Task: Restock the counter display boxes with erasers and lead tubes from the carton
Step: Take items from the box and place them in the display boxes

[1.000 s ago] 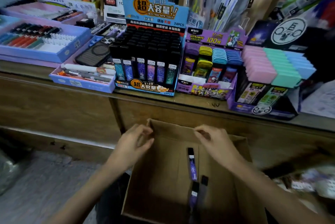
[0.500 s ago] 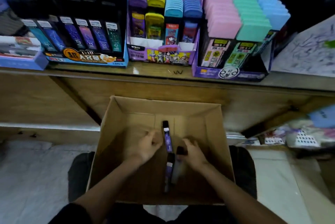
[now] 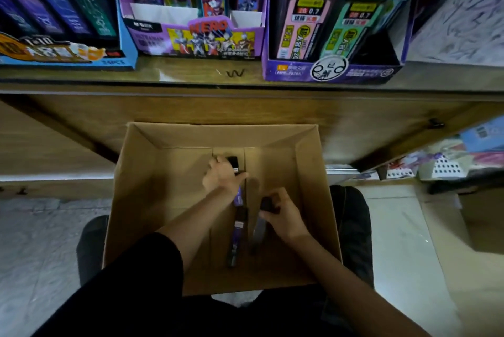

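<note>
Open brown cardboard carton [image 3: 139, 189]: left hand [image 3: 222, 176] grips black-capped purple lead tube [image 3: 239, 197], 12 o'clock; right hand [image 3: 285, 218] pinches black-capped grey tube [image 3: 259, 229], 3 o'clock.

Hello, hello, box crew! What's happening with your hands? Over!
Left hand grips purple lead tube, inside carton. Right hand grips grey lead tube. Third tube lies loose on carton floor, nothing blocking.

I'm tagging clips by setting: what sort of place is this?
Probably a stationery shop: printed display boxes packed with lead tubes line a counter. Below it, the left hand and right hand each grip one in a stock carton.
</note>
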Demonstrator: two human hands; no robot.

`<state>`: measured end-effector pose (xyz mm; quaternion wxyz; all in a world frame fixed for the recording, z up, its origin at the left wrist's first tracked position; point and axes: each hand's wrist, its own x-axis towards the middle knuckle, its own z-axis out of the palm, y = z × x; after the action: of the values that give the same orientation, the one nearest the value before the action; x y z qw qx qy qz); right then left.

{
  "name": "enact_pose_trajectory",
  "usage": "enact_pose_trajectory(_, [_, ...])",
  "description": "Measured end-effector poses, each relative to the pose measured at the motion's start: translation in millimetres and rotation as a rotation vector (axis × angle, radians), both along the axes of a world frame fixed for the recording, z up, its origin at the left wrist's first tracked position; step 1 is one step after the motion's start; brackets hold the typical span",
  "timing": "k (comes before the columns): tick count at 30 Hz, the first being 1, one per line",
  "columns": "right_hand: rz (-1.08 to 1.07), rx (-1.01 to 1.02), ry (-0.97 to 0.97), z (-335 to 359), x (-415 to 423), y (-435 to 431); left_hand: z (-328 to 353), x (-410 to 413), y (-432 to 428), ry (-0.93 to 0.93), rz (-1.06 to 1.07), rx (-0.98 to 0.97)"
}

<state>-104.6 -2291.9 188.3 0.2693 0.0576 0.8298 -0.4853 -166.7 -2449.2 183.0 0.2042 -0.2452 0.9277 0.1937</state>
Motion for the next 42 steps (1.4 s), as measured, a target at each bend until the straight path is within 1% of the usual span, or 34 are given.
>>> enact_pose_trajectory(2, [-0.072, -0.092, 0.063, 7, -2, 4, -1, -2, 6, -0.014, -0.035, -0.069])
enact_pose_trajectory(4, [-0.108, -0.128, 0.136, 16, -5, 10, 1, -2, 9, -0.012, -0.022, -0.07])
enact_pose_trajectory(5, [-0.117, -0.135, 0.16, 20, -7, 12, 3, -1, 8, -0.011, -0.006, -0.03])
enact_pose_trajectory(7, [-0.15, -0.146, 0.159, 28, -11, 19, 7, 1, 1, 0.012, -0.001, 0.118])
enact_pose_trajectory(10, [-0.196, -0.154, 0.131, 38, -17, 25, 13, 15, -14, 0.144, -0.112, 0.359])
enact_pose_trajectory(11, [-0.189, -0.159, 0.139, 41, -19, 27, 13, 24, -17, 0.17, -0.133, 0.42])
enact_pose_trajectory(12, [-0.18, -0.17, 0.146, 44, -20, 29, 11, 34, -20, 0.164, -0.146, 0.44])
enact_pose_trajectory(14, [-0.177, -0.197, 0.156, 50, -21, 32, 4, 54, -21, 0.049, -0.178, 0.369])
enact_pose_trajectory(17, [-0.182, -0.215, 0.158, 52, -21, 32, -6, 74, -17, -0.224, -0.266, 0.225])
enact_pose_trajectory(18, [-0.173, -0.207, 0.152, 51, -20, 31, -9, 78, -15, -0.276, -0.279, 0.198])
enact_pose_trajectory(19, [-0.167, -0.199, 0.145, 50, -19, 30, -11, 81, -13, -0.292, -0.276, 0.188])
enact_pose_trajectory(22, [-0.173, -0.204, 0.133, 49, -17, 27, -14, 87, -7, -0.255, -0.223, 0.202])
enact_pose_trajectory(23, [-0.181, -0.208, 0.13, 50, -17, 27, -12, 88, -5, -0.247, -0.197, 0.181])
enact_pose_trajectory(26, [-0.201, -0.212, 0.112, 54, -19, 26, -5, 89, 4, -0.218, -0.176, 0.014])
enact_pose_trajectory(28, [-0.212, -0.223, 0.103, 57, -22, 26, -5, 89, 9, -0.185, -0.199, -0.044])
enact_pose_trajectory(30, [-0.223, -0.236, 0.101, 61, -25, 26, -6, 87, 7, -0.143, -0.203, -0.005])
enact_pose_trajectory(31, [-0.22, -0.24, 0.101, 64, -26, 26, -6, 84, 4, -0.133, -0.192, 0.058])
enact_pose_trajectory(32, [-0.211, -0.236, 0.101, 66, -28, 25, -4, 81, -2, -0.121, -0.171, 0.16])
enact_pose_trajectory(35, [-0.179, -0.24, 0.103, 77, -32, 19, 11, 75, -20, -0.013, -0.079, 0.609])
enact_pose_trajectory(36, [-0.176, -0.254, 0.104, 82, -33, 17, 20, 74, -26, 0.026, -0.034, 0.714])
enact_pose_trajectory(39, [-0.153, -0.316, 0.087, 98, -36, 4, 51, 72, -44, 0.068, 0.156, 0.971])
enact_pose_trajectory(42, [-0.072, -0.361, 0.108, 122, -40, -14, 85, 68, -59, 0.123, 0.345, 1.321])
